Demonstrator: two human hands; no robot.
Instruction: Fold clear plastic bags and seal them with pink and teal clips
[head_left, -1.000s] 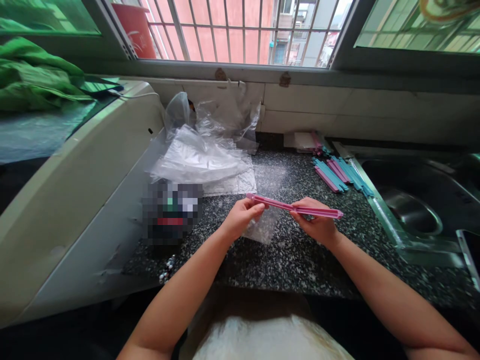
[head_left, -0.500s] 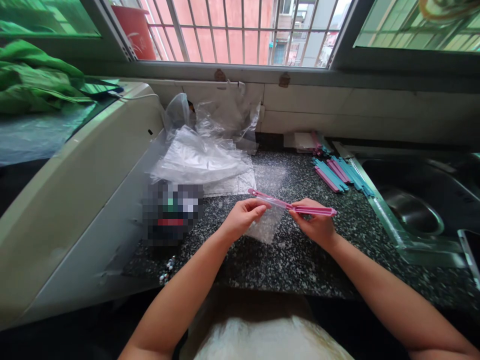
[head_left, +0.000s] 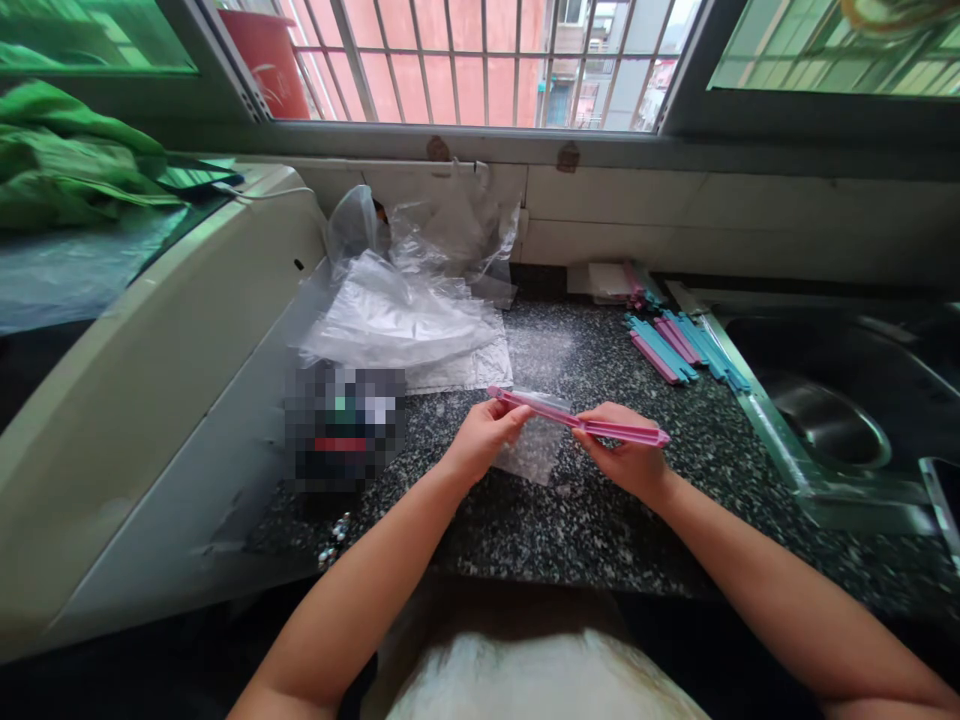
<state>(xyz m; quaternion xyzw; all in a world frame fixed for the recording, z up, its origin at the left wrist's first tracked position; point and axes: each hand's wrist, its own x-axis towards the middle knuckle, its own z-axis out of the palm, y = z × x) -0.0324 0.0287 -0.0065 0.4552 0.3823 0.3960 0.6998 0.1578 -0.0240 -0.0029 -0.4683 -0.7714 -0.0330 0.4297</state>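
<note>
A long pink bag sealing clip [head_left: 551, 410] is unfolded between my hands above the counter. My left hand [head_left: 487, 432] pinches its left arm near the tip. My right hand [head_left: 621, 452] grips the other arm just right of the hinge, and that grooved arm points to the right. A small clear plastic bag [head_left: 532, 455] hangs from the left arm, its top edge lying along it. Part of the bag's edge is behind my left fingers.
Crumpled clear plastic bags [head_left: 409, 315] are heaped at the back left. Pink and blue clips [head_left: 664, 350] lie by the sink [head_left: 817, 400] on the right. A blurred-out item [head_left: 345, 430] sits left of my left hand, with small shiny beads [head_left: 334, 540] nearer the counter edge.
The clip has tipped slightly: its left tip has shifted left and its right end is lower. My left fingers now close on the left arm, and the bag's top edge lies behind it.
</note>
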